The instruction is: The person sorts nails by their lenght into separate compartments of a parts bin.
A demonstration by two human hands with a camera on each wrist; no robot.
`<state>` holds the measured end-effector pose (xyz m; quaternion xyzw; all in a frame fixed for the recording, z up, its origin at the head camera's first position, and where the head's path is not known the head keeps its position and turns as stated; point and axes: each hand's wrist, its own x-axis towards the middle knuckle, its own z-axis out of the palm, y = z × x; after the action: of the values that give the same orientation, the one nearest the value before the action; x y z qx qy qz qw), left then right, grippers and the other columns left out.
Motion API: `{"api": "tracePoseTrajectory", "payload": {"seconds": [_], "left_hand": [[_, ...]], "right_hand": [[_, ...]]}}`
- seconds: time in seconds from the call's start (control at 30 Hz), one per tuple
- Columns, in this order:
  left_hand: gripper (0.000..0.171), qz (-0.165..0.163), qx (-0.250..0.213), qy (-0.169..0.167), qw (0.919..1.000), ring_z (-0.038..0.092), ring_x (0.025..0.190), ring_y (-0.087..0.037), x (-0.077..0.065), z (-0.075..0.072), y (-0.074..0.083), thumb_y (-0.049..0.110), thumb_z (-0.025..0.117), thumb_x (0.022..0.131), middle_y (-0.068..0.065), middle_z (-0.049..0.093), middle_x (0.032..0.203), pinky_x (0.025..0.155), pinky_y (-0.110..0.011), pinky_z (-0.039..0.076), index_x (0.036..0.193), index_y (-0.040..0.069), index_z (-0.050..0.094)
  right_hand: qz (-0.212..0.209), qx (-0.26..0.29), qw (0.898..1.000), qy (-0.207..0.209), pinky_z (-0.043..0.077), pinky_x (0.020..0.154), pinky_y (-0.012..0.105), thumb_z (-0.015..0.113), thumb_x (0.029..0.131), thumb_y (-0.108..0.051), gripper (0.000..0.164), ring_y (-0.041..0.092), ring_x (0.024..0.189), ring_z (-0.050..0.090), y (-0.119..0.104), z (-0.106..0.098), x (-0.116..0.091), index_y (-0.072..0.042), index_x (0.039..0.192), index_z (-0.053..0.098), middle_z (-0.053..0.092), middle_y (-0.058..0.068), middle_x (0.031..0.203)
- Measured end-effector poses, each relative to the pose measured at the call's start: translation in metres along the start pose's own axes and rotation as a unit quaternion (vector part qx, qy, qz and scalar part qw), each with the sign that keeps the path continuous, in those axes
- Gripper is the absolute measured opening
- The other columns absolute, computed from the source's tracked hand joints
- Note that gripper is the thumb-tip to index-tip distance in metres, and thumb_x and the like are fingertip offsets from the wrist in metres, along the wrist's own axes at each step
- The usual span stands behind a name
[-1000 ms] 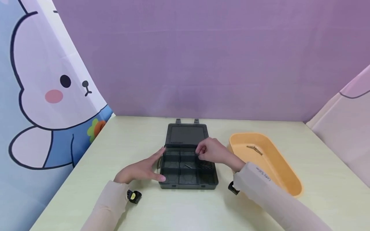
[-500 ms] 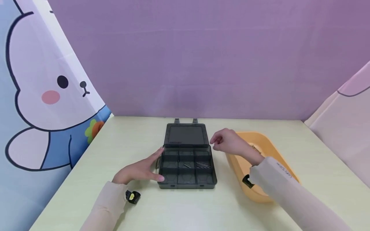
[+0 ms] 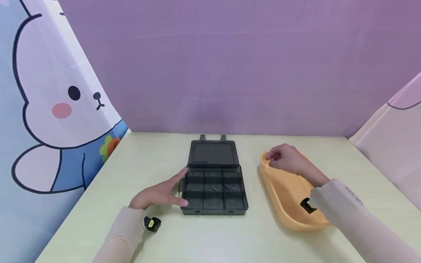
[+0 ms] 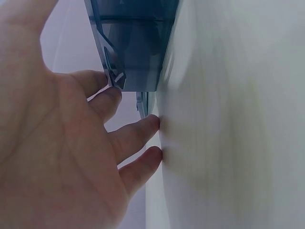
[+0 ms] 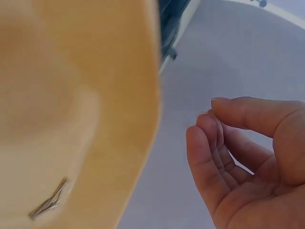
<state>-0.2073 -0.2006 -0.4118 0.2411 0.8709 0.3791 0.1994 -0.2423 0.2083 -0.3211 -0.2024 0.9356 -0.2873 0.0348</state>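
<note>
A dark translucent compartment box (image 3: 213,212) lies with its lid (image 3: 213,152) folded back. My left hand (image 3: 158,195) is spread at its left side, thumb at the front left corner and fingers along the side. In the left wrist view, two fingertips (image 4: 153,153) rest on the tabletop. Several thin dark metal sticks (image 3: 232,188) lie in the middle right compartment, with a smaller bit (image 3: 213,189) in the centre one. My right hand (image 3: 291,160), loosely curled and holding nothing visible, hovers over the far end of the yellow tray (image 3: 284,190). Thin metal pieces (image 5: 50,202) lie inside the tray.
A pale tabletop (image 3: 223,241) carries the box and tray. Behind it hangs a purple cloth (image 3: 230,73), with a rabbit-print cloth (image 3: 49,109) on the left and a pale cloth (image 3: 394,146) on the right.
My right hand has moved right from above the box's right side to above the tray, uncovering the sticks in the compartment. The left hand stays in place.
</note>
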Motion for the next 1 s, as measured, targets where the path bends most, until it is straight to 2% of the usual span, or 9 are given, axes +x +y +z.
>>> {"api": "tracePoseTrajectory", "payload": {"seconds": [0.3,0.53,0.83,1.0], "left_hand": [[0.115,0.003,0.001,0.001,1.0000,0.003,0.147,-0.035,0.002,0.002,0.001,0.049,0.074,0.078,-0.011,-0.003,0.161,0.115,-0.057,0.015,0.154,0.013,-0.004],[0.116,0.001,0.009,-0.001,1.0000,0.003,0.147,-0.035,0.003,0.002,0.004,0.050,0.074,0.077,-0.011,-0.003,0.161,0.115,-0.056,0.015,0.154,0.013,-0.004],[0.116,-0.007,-0.002,-0.004,1.0000,0.003,0.147,-0.035,0.001,0.004,0.005,0.050,0.075,0.077,-0.011,-0.003,0.161,0.115,-0.056,0.016,0.154,0.015,-0.004],[0.115,-0.031,-0.009,-0.008,0.9994,0.006,0.147,-0.036,-0.001,0.004,0.007,0.050,0.074,0.077,-0.011,-0.001,0.161,0.115,-0.056,0.018,0.154,0.021,-0.006]], "right_hand": [[0.040,-0.007,0.999,-0.005,0.048,0.059,0.028,0.062,0.084,-0.005,0.021,0.014,0.066,0.058,0.042,0.000,-0.001,0.007,0.101,0.065,0.067,0.008,0.080],[0.068,-0.005,0.998,-0.001,0.047,0.050,0.030,0.063,0.083,-0.006,0.021,0.017,0.059,0.057,0.069,0.002,-0.004,0.008,0.098,0.064,0.066,0.009,0.078],[0.048,-0.055,0.997,0.024,0.047,0.064,0.032,0.070,0.076,-0.005,0.019,0.020,0.073,0.057,0.093,0.005,-0.011,0.007,0.089,0.063,0.065,0.016,0.083],[0.076,-0.059,0.995,0.014,0.046,0.072,0.037,0.069,0.074,-0.007,0.028,0.028,0.082,0.055,0.098,0.006,-0.015,0.009,0.095,0.060,0.061,0.021,0.091]]}}
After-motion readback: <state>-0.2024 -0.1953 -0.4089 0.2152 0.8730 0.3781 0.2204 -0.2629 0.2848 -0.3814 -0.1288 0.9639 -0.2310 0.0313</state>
